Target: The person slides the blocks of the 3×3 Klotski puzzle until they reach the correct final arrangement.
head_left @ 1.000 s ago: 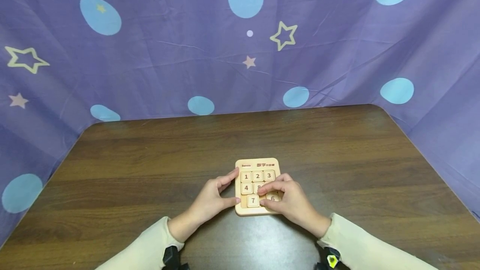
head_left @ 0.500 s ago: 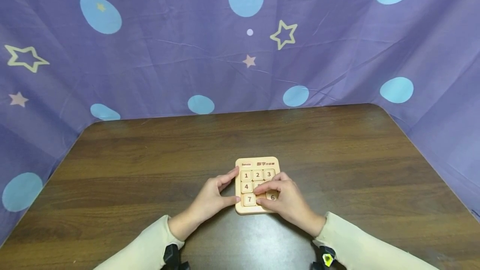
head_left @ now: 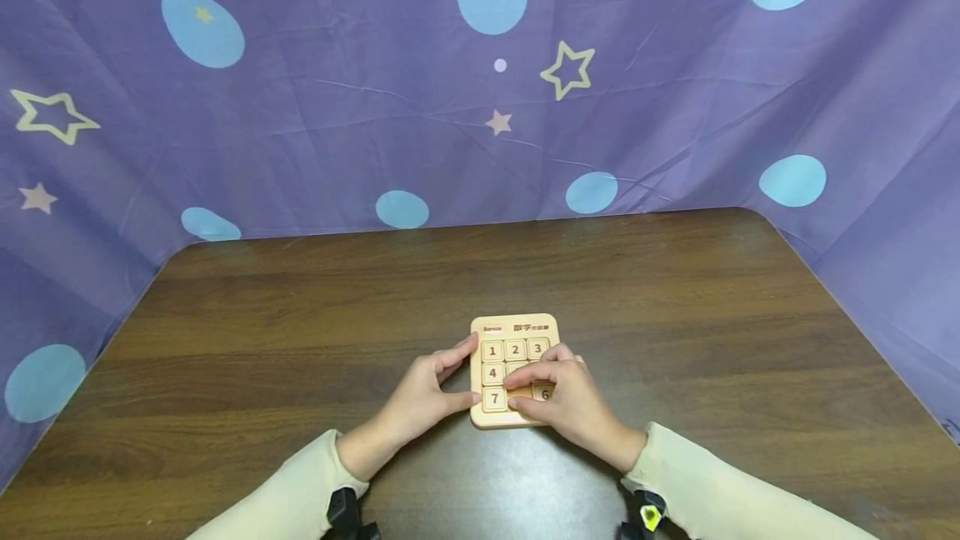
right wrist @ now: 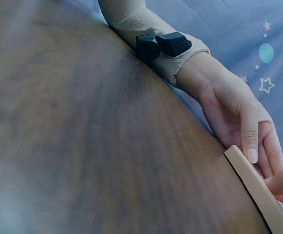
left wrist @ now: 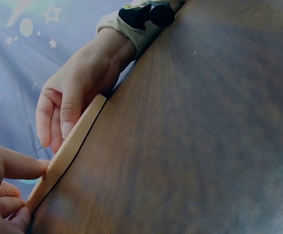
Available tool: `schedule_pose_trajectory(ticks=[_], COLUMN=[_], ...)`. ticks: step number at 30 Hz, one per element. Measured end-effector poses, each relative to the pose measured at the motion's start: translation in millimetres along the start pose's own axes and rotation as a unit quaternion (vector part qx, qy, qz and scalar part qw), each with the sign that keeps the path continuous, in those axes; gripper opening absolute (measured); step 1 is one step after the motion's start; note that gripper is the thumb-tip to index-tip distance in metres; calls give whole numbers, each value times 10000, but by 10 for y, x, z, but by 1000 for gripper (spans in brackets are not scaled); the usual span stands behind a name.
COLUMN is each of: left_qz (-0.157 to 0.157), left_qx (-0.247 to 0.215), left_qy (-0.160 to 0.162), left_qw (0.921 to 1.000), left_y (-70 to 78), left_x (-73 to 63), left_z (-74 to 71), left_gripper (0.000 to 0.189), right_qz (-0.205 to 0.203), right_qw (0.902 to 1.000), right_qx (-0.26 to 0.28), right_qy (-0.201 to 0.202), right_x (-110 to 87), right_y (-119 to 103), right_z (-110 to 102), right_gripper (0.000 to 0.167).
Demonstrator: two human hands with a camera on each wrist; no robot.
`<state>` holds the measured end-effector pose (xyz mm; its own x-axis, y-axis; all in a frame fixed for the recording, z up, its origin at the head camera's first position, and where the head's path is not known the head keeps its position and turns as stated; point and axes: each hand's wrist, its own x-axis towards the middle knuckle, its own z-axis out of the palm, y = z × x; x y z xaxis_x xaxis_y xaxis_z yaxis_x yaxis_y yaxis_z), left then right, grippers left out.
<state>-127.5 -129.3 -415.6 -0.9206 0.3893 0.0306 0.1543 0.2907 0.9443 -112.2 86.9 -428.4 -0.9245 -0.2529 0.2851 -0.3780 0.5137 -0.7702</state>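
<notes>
A cream number sliding puzzle lies on the table in the head view, with numbered square tiles in its frame. My left hand holds the frame by its left side, thumb low and fingers higher up. The thumb touches the frame's edge in the left wrist view. My right hand reaches over from the right, and its index fingertip and thumb touch the right side of the 7 tile. That tile sits at the bottom left of the grid, under the 4 tile. The right hand hides the middle tile and part of the 6 tile.
The brown wooden table surrounds the puzzle. Behind it hangs a purple curtain with stars and blue circles. A black wrist camera is strapped at the left cuff, another camera at the right.
The 7 tile has slid left into the bottom left corner of the grid. My right hand has moved left with it, while the left hand has stayed in place on the frame.
</notes>
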Motion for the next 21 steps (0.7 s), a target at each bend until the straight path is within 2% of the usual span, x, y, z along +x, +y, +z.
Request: schedule_pose_trajectory(ticks=[10,21], left_qz=[-15,-2], left_qx=[-14,-71], left_qy=[-4,9], left_qw=[10000,10000], left_y=[3,-6], left_x=[-4,-5], left_z=[1,-5], left_gripper=[68,68], right_qz=[-128,-68], right_qw=[9948,9978], right_qx=[997,661], right_qy=[-147,37], right_x=[-10,7], right_y=[119,175], right_z=[-118,-186], right_gripper=[21,23])
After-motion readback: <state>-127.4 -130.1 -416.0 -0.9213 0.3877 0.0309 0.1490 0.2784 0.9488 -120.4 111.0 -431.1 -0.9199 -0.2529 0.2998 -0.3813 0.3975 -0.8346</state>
